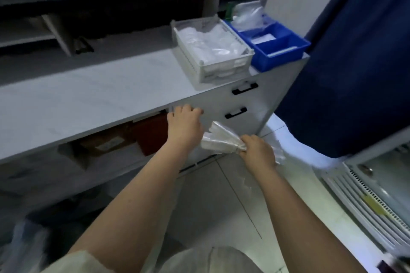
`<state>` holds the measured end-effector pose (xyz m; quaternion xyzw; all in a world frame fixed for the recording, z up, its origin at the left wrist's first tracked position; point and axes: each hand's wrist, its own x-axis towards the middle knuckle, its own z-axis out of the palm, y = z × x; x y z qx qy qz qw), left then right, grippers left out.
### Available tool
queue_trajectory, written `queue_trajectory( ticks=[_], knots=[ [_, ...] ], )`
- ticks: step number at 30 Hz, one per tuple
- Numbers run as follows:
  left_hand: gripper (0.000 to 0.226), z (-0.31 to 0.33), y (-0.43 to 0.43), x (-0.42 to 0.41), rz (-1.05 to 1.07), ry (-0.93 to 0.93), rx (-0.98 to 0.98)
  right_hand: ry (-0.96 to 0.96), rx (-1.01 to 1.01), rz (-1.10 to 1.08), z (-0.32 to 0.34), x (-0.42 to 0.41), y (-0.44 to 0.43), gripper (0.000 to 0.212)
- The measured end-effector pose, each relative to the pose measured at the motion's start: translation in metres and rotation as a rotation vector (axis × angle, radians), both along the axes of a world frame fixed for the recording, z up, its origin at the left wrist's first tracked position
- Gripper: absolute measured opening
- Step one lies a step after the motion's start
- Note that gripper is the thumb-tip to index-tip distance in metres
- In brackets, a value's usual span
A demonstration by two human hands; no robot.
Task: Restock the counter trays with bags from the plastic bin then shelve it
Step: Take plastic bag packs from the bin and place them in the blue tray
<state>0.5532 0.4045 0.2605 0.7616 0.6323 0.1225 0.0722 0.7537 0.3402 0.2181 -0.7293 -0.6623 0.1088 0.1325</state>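
Clear plastic bags (pixel 221 141), bunched into a crinkled fan, were clamped in the right hand (pixel 257 148), whose grip was closed tight around their gathered end, below the counter (pixel 88 99) and in front of the lower drawer front. The left hand (pixel 185 123) reached forward with its fingers curled over the edge just under the counter top, beside the open shelf space; whether that grip actually held anything could not be told. On the counter's far right end stood a white slatted tray (pixel 213 51) holding white and clear bags, and touching its right side sat a blue divided tray (pixel 273 44) with a few white packets in its rear compartment and a larger clear bag standing behind it. Two drawers below carried black handles (pixel 244 88). In the open shelf under the counter lay brown cardboard boxes (pixel 106 142) and a dark red one. A dark blue cloth (pixel 355 51) hung at the right, above a white appliance. The floor was pale tile.
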Motion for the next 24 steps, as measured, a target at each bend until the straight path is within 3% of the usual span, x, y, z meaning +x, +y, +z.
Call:
queue_trajectory(
  ticks=[8, 12, 20, 24],
  knots=[
    [0.047, -0.011, 0.038, 0.122, -0.034, 0.017, -0.132, 0.051, 0.002, -0.107, 0.018, 0.151, 0.037, 0.011],
    [0.048, 0.003, 0.087, 0.150, -0.052, 0.020, -0.059, 0.071, 0.026, -0.142, 0.028, 0.195, 0.079, 0.020],
    [0.043, 0.053, 0.271, 0.209, -0.047, -0.065, 0.116, 0.039, 0.253, -0.095, 0.084, 0.257, 0.235, 0.023],
    [0.044, 0.055, 0.368, 0.243, -0.084, -0.072, 0.083, -0.044, 0.302, -0.134, 0.106, 0.287, 0.326, 0.028]
  ],
)
